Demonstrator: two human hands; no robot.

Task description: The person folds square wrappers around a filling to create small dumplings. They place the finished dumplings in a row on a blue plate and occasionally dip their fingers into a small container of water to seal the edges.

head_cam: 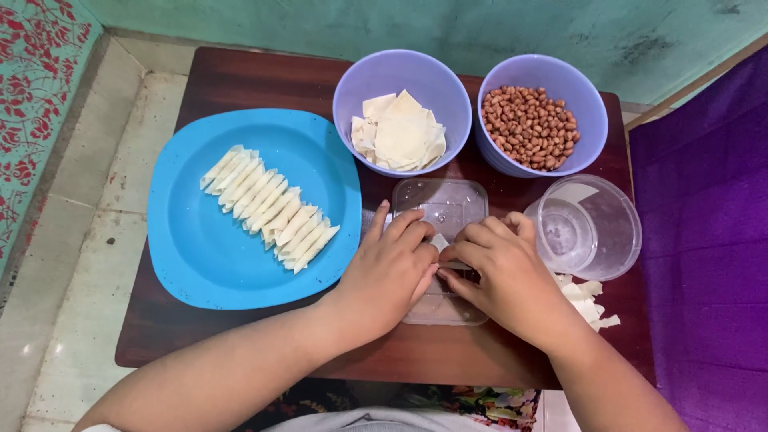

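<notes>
While a blue plate [200, 248] of folded wrappers [270, 208] is seen left of the hands, a small pastry piece [439, 242] is pinched between the left hand [390, 272] and right hand [502, 276] over a clear lid [448, 204] on the bench [240, 80]; a clear tub [600, 232] is set just right.

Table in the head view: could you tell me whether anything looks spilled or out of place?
Only the pale wrapper scraps lie loose on the wooden table, beside the right hand and below the clear plastic container. Everything else sits in bowls or plate.
</notes>
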